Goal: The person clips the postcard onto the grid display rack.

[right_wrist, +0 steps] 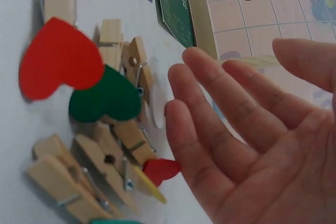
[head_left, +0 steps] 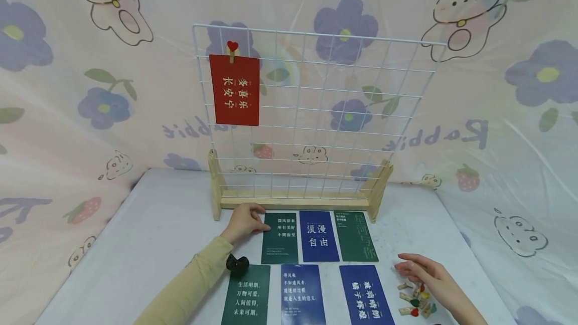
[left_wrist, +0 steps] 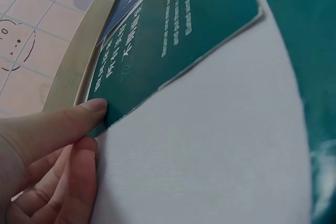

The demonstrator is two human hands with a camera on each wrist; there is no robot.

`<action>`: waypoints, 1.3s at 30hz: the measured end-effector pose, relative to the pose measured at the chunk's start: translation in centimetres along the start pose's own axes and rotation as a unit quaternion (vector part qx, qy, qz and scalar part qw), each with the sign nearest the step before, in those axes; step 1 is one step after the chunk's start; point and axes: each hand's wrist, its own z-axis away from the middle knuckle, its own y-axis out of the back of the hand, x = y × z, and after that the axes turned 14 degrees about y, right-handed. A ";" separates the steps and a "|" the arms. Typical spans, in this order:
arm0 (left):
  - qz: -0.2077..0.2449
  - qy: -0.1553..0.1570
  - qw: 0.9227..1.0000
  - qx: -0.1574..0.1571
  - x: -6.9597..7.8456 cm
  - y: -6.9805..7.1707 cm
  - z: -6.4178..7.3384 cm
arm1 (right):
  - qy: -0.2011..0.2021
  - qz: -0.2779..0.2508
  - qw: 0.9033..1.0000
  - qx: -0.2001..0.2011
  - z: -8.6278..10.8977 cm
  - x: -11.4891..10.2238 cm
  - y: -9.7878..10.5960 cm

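Closest to my head feed, three printed cards [head_left: 302,295] are lying in a row on the white tabletop [head_left: 144,245], on the near side of the left hand. Off at the right, the right hand [head_left: 426,272] is hanging open, fingers loosely extended and holding nothing, and a little heap of wooden clothespins [head_left: 415,303] with coloured hearts is sitting right by its fingers.

A bit farther out, the left hand [head_left: 246,222] is pinching the left edge of a green card [head_left: 280,239], thumb on its face. That card is lying just to the hand's right, with a blue card [head_left: 318,236] and a second green card [head_left: 355,236] continuing the row away from it.

Just past those fingers a wooden base [head_left: 293,203] is holding up a white wire grid [head_left: 316,34]. I'm seeing a red card [head_left: 235,104] hanging there, well above the left hand, under a red-heart clip [head_left: 232,46].

Behind everything, a pale backdrop [head_left: 103,108] is wrapping round the table, showing rabbits, purple flowers, strawberries and backwards "Rabbit" lettering.
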 end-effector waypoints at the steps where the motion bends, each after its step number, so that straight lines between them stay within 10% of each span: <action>1: 0.001 0.000 1.000 0.000 0.0 0.0 0.0 | 0.002 0.001 1.000 0.000 0.0 0.0 0.0; 24: -0.019 -0.038 0.999 0.022 -0.7 -0.3 0.2 | -0.005 0.002 1.000 0.007 0.3 0.0 -0.3; 39: -0.003 -0.011 0.998 0.056 0.4 -0.5 0.5 | 0.009 0.012 1.000 0.022 0.0 -0.2 -0.1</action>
